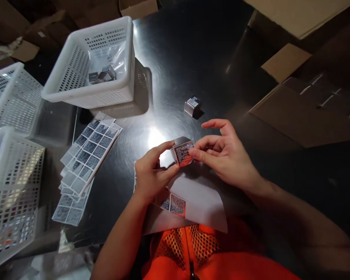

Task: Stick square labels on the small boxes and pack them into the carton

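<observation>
My left hand (151, 173) grips a small silver box (179, 149) between thumb and fingers, just above the dark table. My right hand (221, 151) pinches a red-edged printed sticker (183, 154) against the box's face. Under both hands lies a white backing sheet (198, 198) with two stickers (173, 204) left on it. A second small silver box (192, 105) with a label stands alone further back on the table.
A white perforated basket (90, 64) at the back left holds several small silver boxes in a plastic bag. More white baskets (11, 186) line the left edge. Sticker sheets (87, 155) are fanned out left of my hands. Cardboard boxes (306, 105) stand at right.
</observation>
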`<state>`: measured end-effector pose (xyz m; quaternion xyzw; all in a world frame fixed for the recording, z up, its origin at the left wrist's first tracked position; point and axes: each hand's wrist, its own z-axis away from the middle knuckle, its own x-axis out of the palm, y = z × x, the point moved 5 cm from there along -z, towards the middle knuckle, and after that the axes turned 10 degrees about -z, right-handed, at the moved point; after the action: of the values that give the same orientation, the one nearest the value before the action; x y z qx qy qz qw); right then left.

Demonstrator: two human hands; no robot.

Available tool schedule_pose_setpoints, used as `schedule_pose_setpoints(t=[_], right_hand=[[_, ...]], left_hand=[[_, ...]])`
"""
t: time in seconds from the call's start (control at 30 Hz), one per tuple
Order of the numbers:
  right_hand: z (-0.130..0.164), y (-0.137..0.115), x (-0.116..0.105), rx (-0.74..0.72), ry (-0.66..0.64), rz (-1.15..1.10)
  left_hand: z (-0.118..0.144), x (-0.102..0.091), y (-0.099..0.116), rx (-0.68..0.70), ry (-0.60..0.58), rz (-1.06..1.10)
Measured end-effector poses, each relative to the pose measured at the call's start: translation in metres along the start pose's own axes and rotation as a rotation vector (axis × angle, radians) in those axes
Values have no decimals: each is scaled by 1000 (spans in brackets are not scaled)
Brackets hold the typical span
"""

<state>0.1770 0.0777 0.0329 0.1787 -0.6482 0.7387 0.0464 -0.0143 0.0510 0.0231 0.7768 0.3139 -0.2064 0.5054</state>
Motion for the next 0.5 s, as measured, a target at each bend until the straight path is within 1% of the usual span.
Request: schedule_pose_setpoints(t=[0.17,0.4,0.5], right_hand=[[0,-1,1,-3,-16,-25],[0,-1,0,-9,20,3],[3,0,0,-34,50,50]], left_hand=[[-1,-1,2,4,6,-7],[0,-2,3,43,11,-30],[0,-2,3,41,10,-39]])
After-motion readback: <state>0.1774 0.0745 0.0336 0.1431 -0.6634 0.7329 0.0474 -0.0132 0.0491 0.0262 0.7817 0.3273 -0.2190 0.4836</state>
